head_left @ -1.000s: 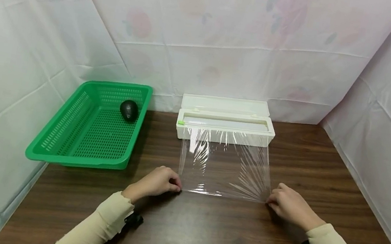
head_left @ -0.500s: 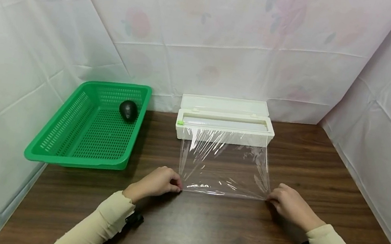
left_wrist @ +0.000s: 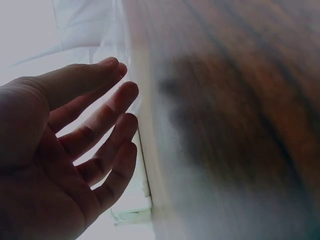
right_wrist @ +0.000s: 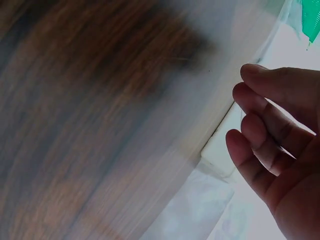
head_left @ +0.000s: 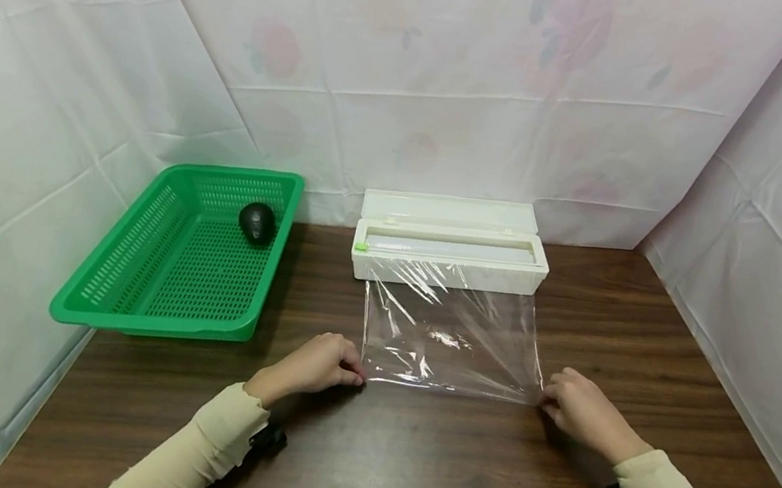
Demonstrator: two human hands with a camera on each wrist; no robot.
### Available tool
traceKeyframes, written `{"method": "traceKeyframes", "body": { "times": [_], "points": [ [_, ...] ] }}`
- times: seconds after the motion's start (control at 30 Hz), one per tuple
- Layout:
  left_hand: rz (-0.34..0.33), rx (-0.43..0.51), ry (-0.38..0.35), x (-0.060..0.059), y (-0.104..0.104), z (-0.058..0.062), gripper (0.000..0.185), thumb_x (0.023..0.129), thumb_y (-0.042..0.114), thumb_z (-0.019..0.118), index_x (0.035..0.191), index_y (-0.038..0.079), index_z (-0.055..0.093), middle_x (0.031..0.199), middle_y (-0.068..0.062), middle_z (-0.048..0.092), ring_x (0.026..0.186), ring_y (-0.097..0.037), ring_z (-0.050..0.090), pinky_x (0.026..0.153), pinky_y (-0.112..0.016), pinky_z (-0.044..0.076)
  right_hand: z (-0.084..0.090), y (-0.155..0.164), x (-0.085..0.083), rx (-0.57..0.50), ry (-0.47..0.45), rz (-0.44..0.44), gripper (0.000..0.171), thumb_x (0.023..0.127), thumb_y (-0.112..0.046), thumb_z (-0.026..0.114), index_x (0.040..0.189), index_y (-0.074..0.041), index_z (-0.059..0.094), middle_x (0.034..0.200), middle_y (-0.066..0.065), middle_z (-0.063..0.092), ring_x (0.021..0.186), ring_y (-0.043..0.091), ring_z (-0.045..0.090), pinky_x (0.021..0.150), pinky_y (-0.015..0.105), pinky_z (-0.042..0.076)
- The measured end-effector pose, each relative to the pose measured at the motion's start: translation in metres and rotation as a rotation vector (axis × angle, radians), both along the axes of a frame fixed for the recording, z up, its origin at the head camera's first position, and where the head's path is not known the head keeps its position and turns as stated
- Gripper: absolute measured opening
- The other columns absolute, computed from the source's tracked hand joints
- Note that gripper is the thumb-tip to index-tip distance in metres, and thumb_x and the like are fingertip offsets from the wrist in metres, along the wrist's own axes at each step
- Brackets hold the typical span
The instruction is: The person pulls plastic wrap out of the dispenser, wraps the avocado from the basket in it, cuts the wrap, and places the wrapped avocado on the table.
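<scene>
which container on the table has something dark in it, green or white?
The green basket, left of the left hand: a dark avocado lies at its far end. The white dispenser box holds only cling film.

Head camera looks down over my table point(head_left: 403, 465); both wrist cameras sit close, sharing its wood and the box point(head_left: 450, 253).

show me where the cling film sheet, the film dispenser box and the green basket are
cling film sheet point(head_left: 453, 338), head view, middle of the pulled-out sheet
film dispenser box point(head_left: 447, 273), head view, front wall
green basket point(head_left: 152, 321), head view, near rim
</scene>
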State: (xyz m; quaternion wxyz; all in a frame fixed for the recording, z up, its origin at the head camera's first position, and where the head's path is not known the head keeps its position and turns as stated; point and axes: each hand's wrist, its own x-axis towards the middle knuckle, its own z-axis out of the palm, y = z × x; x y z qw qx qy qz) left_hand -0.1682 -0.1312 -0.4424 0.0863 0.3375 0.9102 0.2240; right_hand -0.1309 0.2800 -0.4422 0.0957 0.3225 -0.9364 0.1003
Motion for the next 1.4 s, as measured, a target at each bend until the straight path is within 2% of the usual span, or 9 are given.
{"method": "traceKeyframes", "body": {
  "times": [0.13, 0.37, 0.47, 0.67, 0.87, 1.4],
  "points": [
    [-0.023, 0.015, 0.000, 0.000, -0.001, -0.001, 0.005, 0.085, 0.018, 0.074, 0.084, 0.017, 0.079, 0.086, 0.007, 0.074, 0.084, -0.009, 0.068, 0.076, -0.024, 0.052, -0.001, 0.000, -0.001, 0.006, 0.009, 0.002, 0.017, 0.068, 0.003, 0.080, 0.068, -0.011, 0.072, 0.067, -0.006, 0.058, 0.065, 0.011, 0.047, 0.059, 0.027, 0.044],
    [0.038, 0.017, -0.065, -0.002, -0.002, 0.005, 0.006, 0.087, 0.018, 0.073, 0.086, 0.017, 0.078, 0.085, 0.009, 0.075, 0.081, -0.005, 0.066, 0.074, -0.024, 0.052, 0.000, -0.001, -0.003, -0.001, -0.013, -0.037, 0.018, 0.069, 0.003, 0.080, 0.071, -0.012, 0.070, 0.070, -0.004, 0.062, 0.066, 0.012, 0.050, 0.060, 0.029, 0.045],
    [0.046, 0.018, -0.047, -0.002, -0.002, 0.007, 0.005, 0.087, 0.019, 0.073, 0.084, 0.017, 0.077, 0.082, 0.010, 0.074, 0.076, -0.002, 0.063, 0.072, -0.023, 0.051, 0.000, -0.001, -0.004, -0.017, 0.007, -0.043, 0.017, 0.069, 0.002, 0.081, 0.071, -0.011, 0.071, 0.070, -0.004, 0.062, 0.066, 0.013, 0.050, 0.060, 0.029, 0.045],
    [0.033, 0.003, -0.005, -0.002, -0.004, 0.007, 0.005, 0.086, 0.020, 0.074, 0.082, 0.018, 0.077, 0.083, 0.009, 0.071, 0.078, -0.004, 0.063, 0.072, -0.022, 0.050, -0.002, -0.002, -0.003, -0.069, 0.008, -0.109, 0.016, 0.071, 0.000, 0.081, 0.073, -0.011, 0.070, 0.073, -0.004, 0.062, 0.070, 0.013, 0.051, 0.060, 0.029, 0.045],
    [0.045, 0.000, -0.028, -0.001, -0.004, 0.008, 0.005, 0.086, 0.021, 0.073, 0.082, 0.020, 0.077, 0.081, 0.011, 0.072, 0.075, -0.002, 0.062, 0.070, -0.020, 0.048, -0.001, -0.006, -0.001, -0.131, -0.022, -0.172, 0.015, 0.073, 0.000, 0.080, 0.075, -0.012, 0.070, 0.074, -0.004, 0.064, 0.070, 0.013, 0.053, 0.060, 0.030, 0.045],
    [0.048, 0.018, -0.063, 0.005, -0.005, 0.007, 0.008, 0.086, 0.019, 0.073, 0.091, 0.014, 0.077, 0.086, 0.006, 0.075, 0.078, -0.004, 0.065, 0.071, -0.021, 0.051, -0.007, -0.007, 0.008, -0.138, -0.040, -0.202, 0.015, 0.072, 0.000, 0.080, 0.074, -0.011, 0.070, 0.073, -0.004, 0.064, 0.070, 0.013, 0.052, 0.061, 0.030, 0.046]
  ]
}}
